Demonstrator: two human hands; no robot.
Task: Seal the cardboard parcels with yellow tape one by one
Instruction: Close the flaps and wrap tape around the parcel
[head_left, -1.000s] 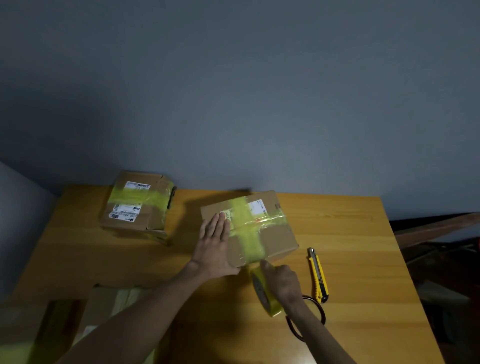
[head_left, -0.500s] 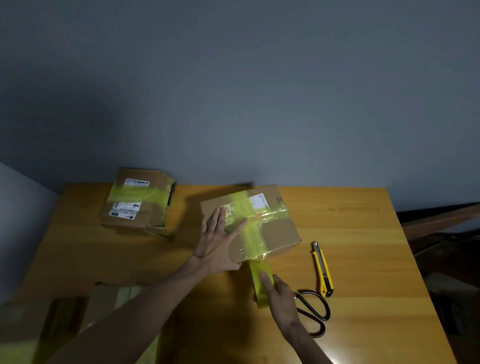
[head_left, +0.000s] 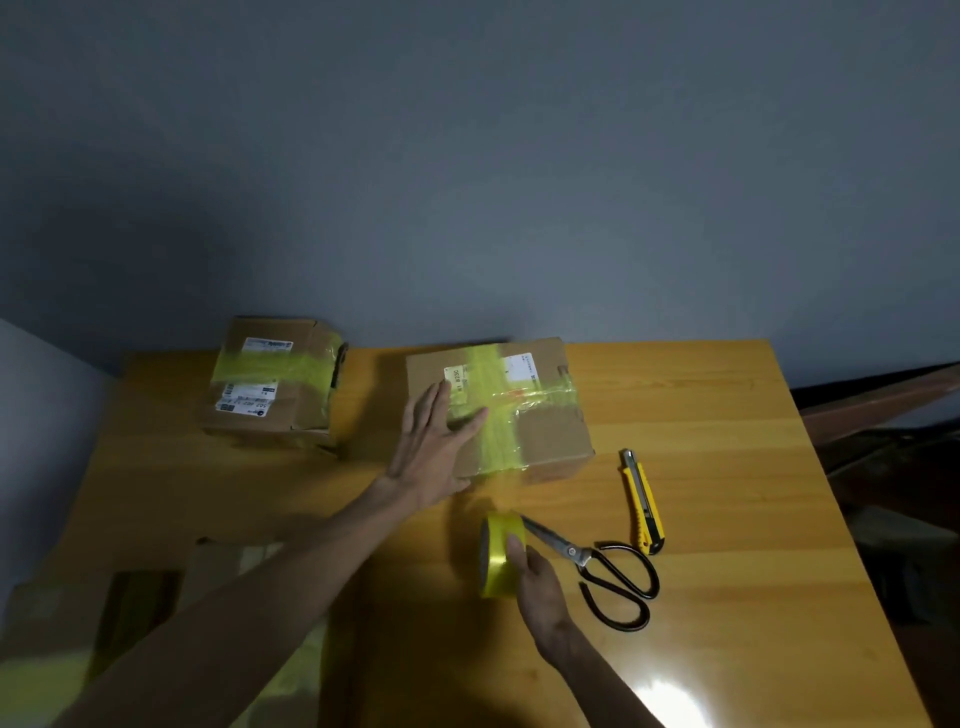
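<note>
Box (head_left: 550, 431) sits mid-table (head_left: 727, 441), top already crossed w/ tape (head_left: 501, 441). L hand (head_left: 431, 447) lies flat on box's top, left part, fingers straight, thumb reaching onto the tape: pressing, not gripping. R hand (head_left: 540, 587) grasps the roll (head_left: 496, 556), fingers wrapped over its rim. Roll stands on edge on the near side of box, apart from it. A strip may run from box's front face to roll; too faint to say.

Handling, my read: box prob. light & table looks slick, so it'll slide unless a palm holds it down. Board is stiff at edges/corners, softer mid-panel. To turn it, take opposite edges, not the taped seam. Tape is thin, sticky, creases easily (cross band on top is wrinkled), so keep it taut & low to the surface. Roll is rigid; hold across rim or thru core.

Scissors (head_left: 597, 566) lie near-right of box, tip just beside roll. Knife (head_left: 643, 499) is right of box, apart. 2nd box (head_left: 275, 384) is left of box, well apart, also taped. Blurred pile (head_left: 62, 649) near-left of box.
</note>
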